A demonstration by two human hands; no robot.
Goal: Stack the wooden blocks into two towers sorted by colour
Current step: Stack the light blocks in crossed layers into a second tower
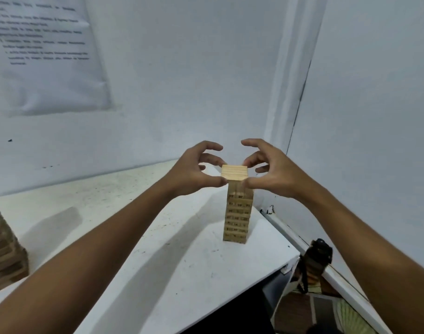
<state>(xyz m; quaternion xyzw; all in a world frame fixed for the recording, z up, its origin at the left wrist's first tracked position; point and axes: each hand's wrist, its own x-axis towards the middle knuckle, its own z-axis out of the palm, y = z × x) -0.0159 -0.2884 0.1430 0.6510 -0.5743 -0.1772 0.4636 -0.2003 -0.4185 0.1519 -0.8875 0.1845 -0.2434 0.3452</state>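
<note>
fingers (215,181) of both hands pinch light tower (237,213) top.

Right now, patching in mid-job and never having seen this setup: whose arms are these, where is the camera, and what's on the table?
There is one picture, from a camera worn on the person's head, looking down along both bare arms. The left hand and right hand pinch the top layer of a light wooden tower from either side. It stands on a white table in a corner. A darker wooden tower stands at the table's left edge, partly out of view. A printed sheet hangs on the wall.
</note>
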